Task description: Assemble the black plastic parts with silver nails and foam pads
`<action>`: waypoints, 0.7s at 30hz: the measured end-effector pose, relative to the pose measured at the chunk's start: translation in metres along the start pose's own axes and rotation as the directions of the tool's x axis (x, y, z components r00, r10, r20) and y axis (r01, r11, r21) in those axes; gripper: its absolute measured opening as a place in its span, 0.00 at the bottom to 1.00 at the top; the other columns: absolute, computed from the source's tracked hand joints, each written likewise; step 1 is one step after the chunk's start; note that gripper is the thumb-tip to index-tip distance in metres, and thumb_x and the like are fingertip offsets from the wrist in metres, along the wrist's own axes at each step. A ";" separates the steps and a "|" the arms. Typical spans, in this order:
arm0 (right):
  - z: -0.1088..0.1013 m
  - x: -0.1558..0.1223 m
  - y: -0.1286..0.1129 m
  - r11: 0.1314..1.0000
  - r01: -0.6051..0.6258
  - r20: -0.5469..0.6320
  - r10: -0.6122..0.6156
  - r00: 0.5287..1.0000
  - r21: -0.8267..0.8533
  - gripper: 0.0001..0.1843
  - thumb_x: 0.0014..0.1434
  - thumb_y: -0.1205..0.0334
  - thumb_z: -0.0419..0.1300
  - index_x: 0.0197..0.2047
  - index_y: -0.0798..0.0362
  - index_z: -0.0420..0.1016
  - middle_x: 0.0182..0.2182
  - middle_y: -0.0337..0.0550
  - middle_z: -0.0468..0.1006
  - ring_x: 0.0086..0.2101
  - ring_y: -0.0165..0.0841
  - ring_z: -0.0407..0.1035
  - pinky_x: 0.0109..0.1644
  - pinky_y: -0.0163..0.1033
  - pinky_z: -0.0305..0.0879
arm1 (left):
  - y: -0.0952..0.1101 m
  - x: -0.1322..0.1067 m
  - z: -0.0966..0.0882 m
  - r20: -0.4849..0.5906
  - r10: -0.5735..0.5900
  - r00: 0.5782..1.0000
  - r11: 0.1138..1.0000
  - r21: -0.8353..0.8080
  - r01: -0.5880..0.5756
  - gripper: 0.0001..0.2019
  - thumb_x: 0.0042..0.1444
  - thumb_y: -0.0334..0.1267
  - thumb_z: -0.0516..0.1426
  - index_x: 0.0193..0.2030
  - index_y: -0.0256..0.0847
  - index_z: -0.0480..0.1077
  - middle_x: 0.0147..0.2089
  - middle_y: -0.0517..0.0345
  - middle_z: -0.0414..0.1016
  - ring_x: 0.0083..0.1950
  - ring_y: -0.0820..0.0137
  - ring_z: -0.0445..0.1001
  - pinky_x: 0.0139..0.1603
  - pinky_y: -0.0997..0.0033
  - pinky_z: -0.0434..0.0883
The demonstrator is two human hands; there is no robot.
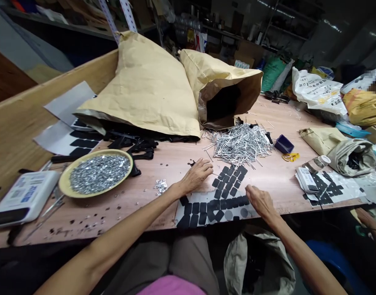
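My left hand (pixel 198 174) is over the wooden table, its fingers bent together just left of the rows of small black patches (pixel 229 180). Whatever is between its fingertips is too small to make out. To the right of those patches, my right hand (pixel 261 201) is closed in a pinch low over the table, and its fingertips hide what they hold. More black pieces lie on a white sheet (pixel 182 207) at the table's front edge. Beyond both hands spreads a heap of thin silvery metal pins (pixel 241 141).
A yellow bowl (pixel 63 184) of small shiny metal pieces stands left, beside a white scale (pixel 28 194). Large brown paper sacks (pixel 154 86) stand behind. A dark blue box (pixel 284 144) lies right of the pins. Below the table's edge is an open sack (pixel 234 262). Another person's arm (pixel 369 219) shows far right.
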State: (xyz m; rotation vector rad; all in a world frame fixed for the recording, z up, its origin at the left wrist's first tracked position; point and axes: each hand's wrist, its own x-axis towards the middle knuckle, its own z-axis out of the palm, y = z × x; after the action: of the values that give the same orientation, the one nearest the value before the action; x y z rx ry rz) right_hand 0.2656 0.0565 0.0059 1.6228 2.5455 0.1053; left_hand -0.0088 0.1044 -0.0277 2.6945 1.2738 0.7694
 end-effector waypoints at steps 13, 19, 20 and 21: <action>-0.011 -0.042 -0.012 0.988 -0.020 -0.290 0.064 0.955 0.152 0.18 0.65 0.61 0.40 0.30 0.51 0.66 0.22 0.39 0.74 0.21 0.28 0.66 0.25 0.32 0.49 | 0.105 -0.038 -0.037 0.321 -0.563 0.761 0.242 -0.816 0.524 0.08 0.51 0.42 0.51 0.32 0.40 0.63 0.25 0.66 0.64 0.18 0.78 0.63 0.21 0.77 0.62; -0.017 -0.050 -0.007 0.993 -0.079 -0.037 0.083 0.996 0.087 0.13 0.64 0.62 0.44 0.33 0.51 0.67 0.25 0.39 0.76 0.24 0.29 0.69 0.26 0.33 0.47 | 0.114 -0.055 -0.038 0.438 -0.640 0.631 -0.012 -0.827 0.562 0.09 0.45 0.43 0.54 0.31 0.39 0.63 0.23 0.66 0.66 0.17 0.80 0.60 0.16 0.80 0.57; -0.017 -0.052 -0.007 0.995 -0.060 -0.008 0.061 0.998 0.085 0.13 0.64 0.62 0.44 0.33 0.51 0.67 0.26 0.40 0.77 0.25 0.30 0.69 0.27 0.34 0.47 | 0.113 -0.059 -0.039 0.444 -0.652 0.614 -0.034 -0.827 0.561 0.10 0.45 0.43 0.55 0.31 0.39 0.64 0.23 0.66 0.66 0.16 0.80 0.60 0.15 0.81 0.56; -0.018 -0.054 -0.007 0.995 -0.055 0.015 0.054 0.998 0.079 0.13 0.64 0.62 0.44 0.34 0.51 0.67 0.26 0.40 0.77 0.25 0.30 0.70 0.27 0.34 0.47 | 0.112 -0.062 -0.040 0.444 -0.667 0.598 -0.052 -0.828 0.558 0.11 0.44 0.43 0.55 0.32 0.38 0.65 0.24 0.66 0.66 0.16 0.81 0.59 0.14 0.81 0.54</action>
State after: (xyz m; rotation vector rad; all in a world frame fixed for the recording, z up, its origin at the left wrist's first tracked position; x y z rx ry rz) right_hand 0.2792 0.0044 0.0264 1.7154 2.5272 -0.0022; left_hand 0.0192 -0.0215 0.0108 0.8905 1.2285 1.0048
